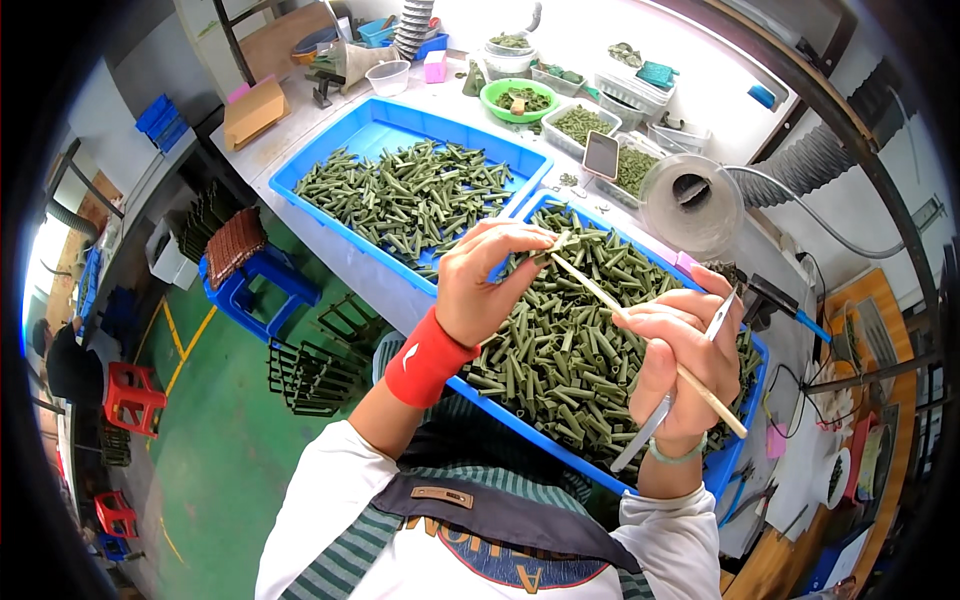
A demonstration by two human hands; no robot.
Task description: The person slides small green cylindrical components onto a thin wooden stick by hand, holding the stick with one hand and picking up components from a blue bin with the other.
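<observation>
My left hand [480, 280], with a red wristband, pinches a small green piece [566, 242] between thumb and fingertips. My right hand [685, 365] is closed round a thin wooden stick [597, 288], whose far tip meets the green piece. A flat silver metal tool [642, 440] is also in the right hand, crossing the stick; its exact kind is unclear. Both hands are above a blue tray [540, 437] heaped with short, hollow dark-green tubes [560, 350]. Whether the stick's tip is inside the piece is hard to see.
A second blue tray [370, 135] with similar green tubes [410, 190] lies beyond, to the left. Plastic tubs [580, 125], a green bowl [518, 99], a phone [601, 155] and a clear duct hood [692, 205] stand farther back. A blue stool [262, 285] stands left.
</observation>
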